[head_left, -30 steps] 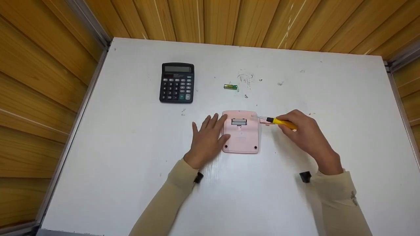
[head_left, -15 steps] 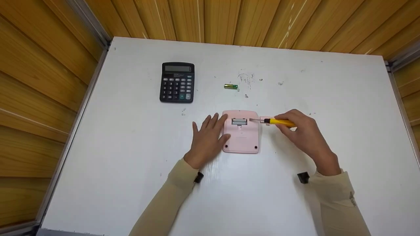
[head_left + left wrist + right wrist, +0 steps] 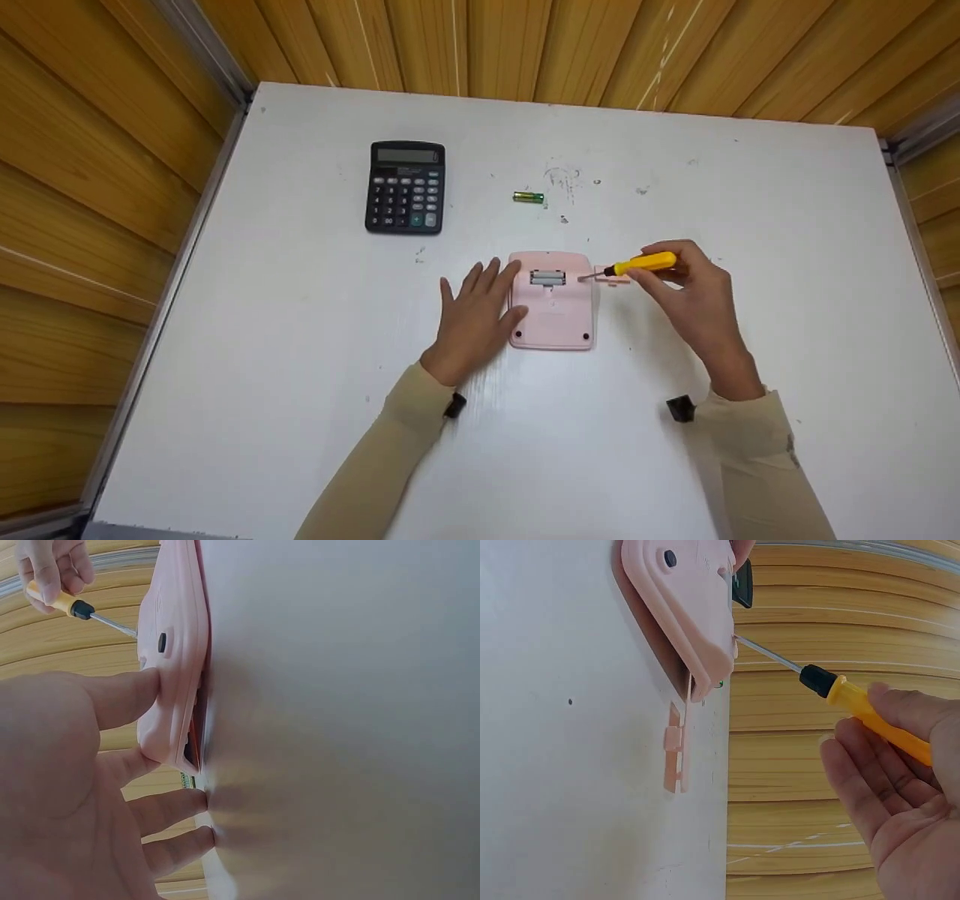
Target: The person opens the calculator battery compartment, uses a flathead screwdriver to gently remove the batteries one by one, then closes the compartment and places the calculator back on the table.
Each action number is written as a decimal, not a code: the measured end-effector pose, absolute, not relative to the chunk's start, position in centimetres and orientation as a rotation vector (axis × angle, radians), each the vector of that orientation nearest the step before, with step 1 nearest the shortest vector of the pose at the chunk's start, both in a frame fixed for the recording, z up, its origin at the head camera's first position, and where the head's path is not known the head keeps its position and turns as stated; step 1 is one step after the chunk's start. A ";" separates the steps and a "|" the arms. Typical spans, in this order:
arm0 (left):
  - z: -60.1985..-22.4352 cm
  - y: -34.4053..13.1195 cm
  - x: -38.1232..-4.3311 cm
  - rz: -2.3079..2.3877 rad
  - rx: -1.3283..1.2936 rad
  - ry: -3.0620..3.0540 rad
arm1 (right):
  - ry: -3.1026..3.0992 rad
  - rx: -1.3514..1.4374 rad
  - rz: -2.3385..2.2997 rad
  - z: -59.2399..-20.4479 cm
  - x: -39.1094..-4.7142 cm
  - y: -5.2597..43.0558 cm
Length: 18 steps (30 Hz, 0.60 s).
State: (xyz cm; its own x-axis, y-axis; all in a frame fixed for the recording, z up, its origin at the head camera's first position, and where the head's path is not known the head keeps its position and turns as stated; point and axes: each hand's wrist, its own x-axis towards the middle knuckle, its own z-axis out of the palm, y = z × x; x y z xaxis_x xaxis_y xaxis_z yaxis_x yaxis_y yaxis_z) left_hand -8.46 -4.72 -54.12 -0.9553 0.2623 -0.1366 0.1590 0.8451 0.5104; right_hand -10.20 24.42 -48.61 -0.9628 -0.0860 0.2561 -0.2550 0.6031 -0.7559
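A pink calculator point(image 3: 551, 322) lies face down, its battery compartment point(image 3: 547, 277) uncovered and two batteries inside. My left hand point(image 3: 476, 326) rests at its left edge, fingers spread and mostly straight; in the left wrist view the thumb point(image 3: 135, 694) lies on the calculator's back. With thumb and fingers my right hand point(image 3: 697, 300) pinches the yellow handle of a screwdriver point(image 3: 651, 262). The screwdriver's tip meets the pink back right of the compartment, as the right wrist view also shows. A pink battery cover point(image 3: 673, 750) lies beside the calculator's right edge.
A black calculator point(image 3: 406, 187) lies face up at the back left of the white table point(image 3: 300, 315). Behind the pink calculator is a loose green battery point(image 3: 529, 198). Wood-panelled walls point(image 3: 510, 52) stand beyond the table's edges.
The screwdriver tip has shifted slightly over the pink back, and its handle has risen so that it tilts more steeply. My right hand has turned with it; the left hand stays put.
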 end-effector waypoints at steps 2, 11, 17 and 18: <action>-54.1 -4.7 -8.5 0.755 0.326 2.823 | -2.626 0.275 1.310 -48.7 -10.2 24.3; -54.1 -4.8 -8.5 0.754 0.344 2.834 | -2.539 0.396 1.399 -49.2 -10.2 24.0; -54.1 -4.8 -8.5 0.752 0.357 2.844 | -2.522 0.438 1.430 -49.0 -10.2 23.4; -54.1 -4.7 -8.5 0.752 0.357 2.844 | -2.527 0.438 1.430 -49.0 -10.2 23.3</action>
